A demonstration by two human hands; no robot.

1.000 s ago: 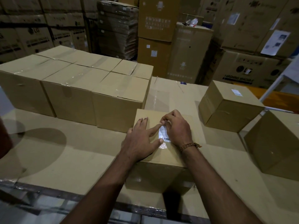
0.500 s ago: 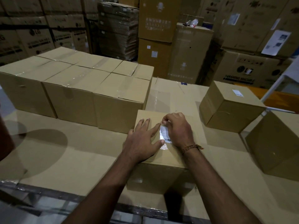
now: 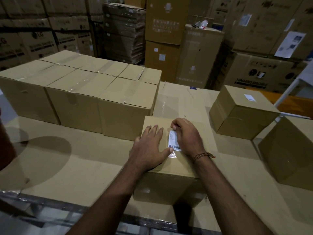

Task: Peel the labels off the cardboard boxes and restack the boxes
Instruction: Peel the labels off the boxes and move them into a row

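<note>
On the nearest brown cardboard box (image 3: pixel 171 168), the left hand (image 3: pixel 149 148) presses flat, fingers straight. The white barcode label (image 3: pixel 173 140) runs lengthwise away, its far corner pinched by the right hand (image 3: pixel 188 134), which is nearer.

Bare forearms (beaded bracelet (image 3: pixel 202 156) on right wrist).

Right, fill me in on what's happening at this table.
A person is peeling a white label off the top of a cardboard box in front of them. The left hand lies flat on the box top, steadying it, while the right hand picks at the label's far end. A block of taped boxes stands to the left; another labelled box waits on the right.
</note>
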